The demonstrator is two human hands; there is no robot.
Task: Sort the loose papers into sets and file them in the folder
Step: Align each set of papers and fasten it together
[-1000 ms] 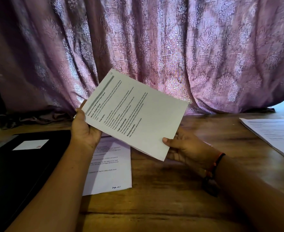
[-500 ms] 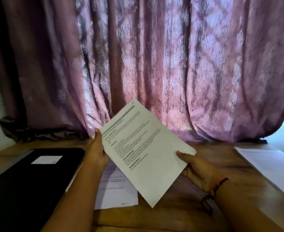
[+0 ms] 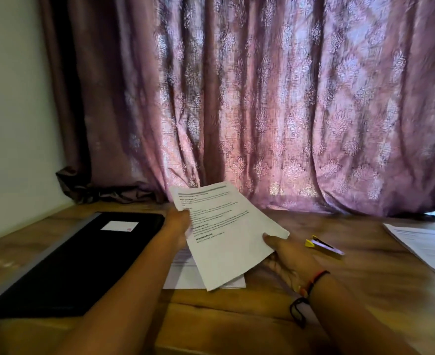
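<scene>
A printed sheet of paper (image 3: 233, 239) is held tilted above the wooden table. My left hand (image 3: 179, 222) grips its left edge, and my right hand (image 3: 284, 257) pinches its right edge with the thumb on top. Under the sheet, more printed papers (image 3: 183, 278) lie flat on the table. The black folder (image 3: 83, 257), closed and with a white label, lies to the left. Another stack of papers (image 3: 426, 243) sits at the far right.
A small yellow and white object (image 3: 322, 245) lies on the wooden table (image 3: 236, 311) right of my right hand. A patterned pink curtain (image 3: 262, 98) hangs behind the table, and a white wall stands at the left.
The view has tipped upward, so more curtain shows. The held sheet has turned and sits lower and flatter over the papers. The yellow object has come into view.
</scene>
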